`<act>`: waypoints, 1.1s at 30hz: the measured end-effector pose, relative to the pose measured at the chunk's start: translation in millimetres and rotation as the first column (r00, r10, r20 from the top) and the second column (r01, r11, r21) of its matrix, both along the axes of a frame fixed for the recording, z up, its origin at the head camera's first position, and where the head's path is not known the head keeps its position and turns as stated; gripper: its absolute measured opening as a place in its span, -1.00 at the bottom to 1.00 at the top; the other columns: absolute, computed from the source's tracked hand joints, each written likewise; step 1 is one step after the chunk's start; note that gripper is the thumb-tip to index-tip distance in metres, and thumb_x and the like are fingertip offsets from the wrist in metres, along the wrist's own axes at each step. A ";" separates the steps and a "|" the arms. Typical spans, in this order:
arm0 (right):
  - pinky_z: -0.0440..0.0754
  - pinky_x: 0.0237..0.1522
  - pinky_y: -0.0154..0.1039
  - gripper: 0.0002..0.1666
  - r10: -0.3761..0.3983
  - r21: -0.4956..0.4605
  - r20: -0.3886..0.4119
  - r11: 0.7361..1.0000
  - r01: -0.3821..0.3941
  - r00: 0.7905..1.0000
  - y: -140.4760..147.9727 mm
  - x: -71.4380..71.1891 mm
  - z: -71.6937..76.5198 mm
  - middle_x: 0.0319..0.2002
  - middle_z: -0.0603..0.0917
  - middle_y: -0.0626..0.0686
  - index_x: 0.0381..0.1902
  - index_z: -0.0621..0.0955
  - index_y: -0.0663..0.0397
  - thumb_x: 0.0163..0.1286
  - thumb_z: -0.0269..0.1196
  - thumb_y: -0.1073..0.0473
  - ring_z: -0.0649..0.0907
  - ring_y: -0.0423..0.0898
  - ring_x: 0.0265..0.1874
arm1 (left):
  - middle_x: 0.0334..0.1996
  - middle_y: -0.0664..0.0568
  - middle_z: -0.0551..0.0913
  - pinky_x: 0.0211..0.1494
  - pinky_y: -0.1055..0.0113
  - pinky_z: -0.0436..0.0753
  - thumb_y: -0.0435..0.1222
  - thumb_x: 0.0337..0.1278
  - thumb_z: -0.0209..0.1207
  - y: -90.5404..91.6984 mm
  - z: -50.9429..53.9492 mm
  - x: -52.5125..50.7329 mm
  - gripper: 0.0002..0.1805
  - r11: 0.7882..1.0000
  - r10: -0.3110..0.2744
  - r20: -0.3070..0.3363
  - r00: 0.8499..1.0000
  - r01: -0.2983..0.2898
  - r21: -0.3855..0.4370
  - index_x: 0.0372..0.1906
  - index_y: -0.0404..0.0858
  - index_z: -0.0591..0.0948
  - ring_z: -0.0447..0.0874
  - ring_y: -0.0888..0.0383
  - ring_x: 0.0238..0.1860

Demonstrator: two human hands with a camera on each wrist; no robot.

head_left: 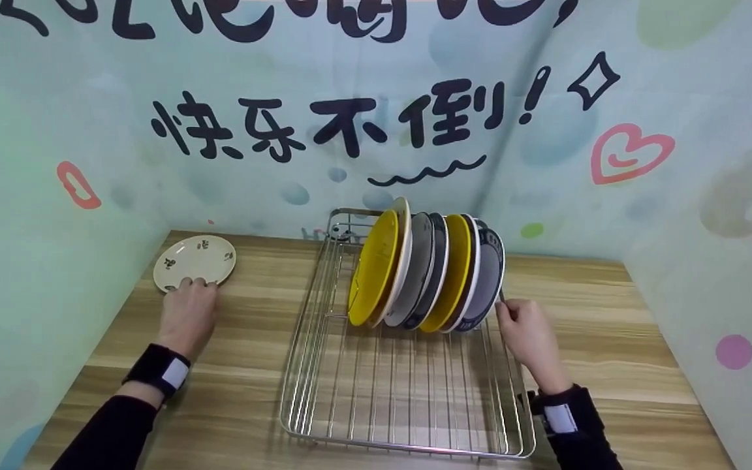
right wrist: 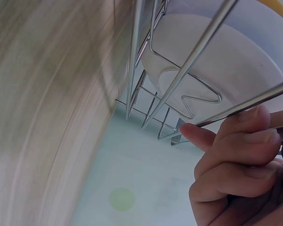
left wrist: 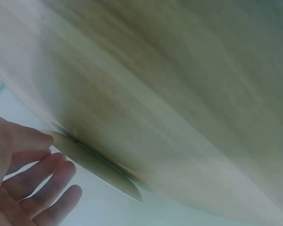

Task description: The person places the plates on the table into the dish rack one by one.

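A small cream plate (head_left: 194,262) with dark floral marks lies at the table's back left. My left hand (head_left: 188,314) pinches its near rim; the left wrist view shows the thumb at the plate's edge (left wrist: 96,165) and the other fingers loosely bent beside it. My right hand (head_left: 527,336) grips the right side rail of a wire dish rack (head_left: 408,447), and that rail passes between the fingers in the right wrist view. Several plates stand on edge in the rack's back half, among them a yellow plate (head_left: 374,267) and a blue-rimmed plate (head_left: 490,281) nearest my right hand.
The rack stands on a wood-grain table (head_left: 245,378), its front part showing bare wires. A printed cloth wall (head_left: 271,189) with dark lettering encloses the table at the back and both sides.
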State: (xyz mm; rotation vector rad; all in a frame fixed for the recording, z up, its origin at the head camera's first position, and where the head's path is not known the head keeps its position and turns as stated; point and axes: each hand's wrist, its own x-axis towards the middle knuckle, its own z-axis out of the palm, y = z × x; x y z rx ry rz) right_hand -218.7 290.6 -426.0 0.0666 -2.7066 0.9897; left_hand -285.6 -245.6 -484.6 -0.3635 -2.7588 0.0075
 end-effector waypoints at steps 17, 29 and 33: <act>0.18 -0.73 -0.30 -0.45 -0.008 -0.002 0.000 1.000 0.008 1.000 -1.0 -0.6 0.6 -0.84 0.25 -0.18 -0.82 0.32 -0.03 0.39 0.12 0.32 0.25 -0.20 -0.82 | -0.52 -0.39 0.53 -0.55 -0.18 0.58 -0.56 0.04 0.16 0.6 -5.9 -12.0 -0.89 0.993 0.104 0.043 0.994 -0.106 0.052 -0.47 -0.60 0.60 0.52 -0.30 -0.40; 0.20 -0.74 -0.32 -0.45 -0.011 -0.024 0.024 1.000 0.012 1.000 0.5 -0.7 2.2 -0.83 0.30 -0.14 -0.81 0.34 -0.01 0.41 0.12 0.31 0.29 -0.18 -0.82 | -0.61 -0.34 0.54 -0.65 -0.13 0.55 -0.57 0.03 0.16 2.6 -2.2 -17.7 -0.86 0.998 0.067 0.050 0.997 -0.068 0.018 -0.58 -0.51 0.59 0.57 -0.27 -0.50; 0.21 -0.74 -0.31 -0.45 -0.008 -0.018 -0.005 1.000 0.007 1.000 1.4 -1.4 1.4 -0.84 0.29 -0.17 -0.82 0.33 -0.01 0.39 0.13 0.34 0.29 -0.20 -0.82 | -0.60 -0.34 0.56 -0.66 -0.12 0.56 -0.59 0.07 0.12 2.8 -1.7 -18.0 -0.83 0.997 0.076 0.064 0.995 -0.076 0.007 -0.58 -0.50 0.61 0.58 -0.26 -0.50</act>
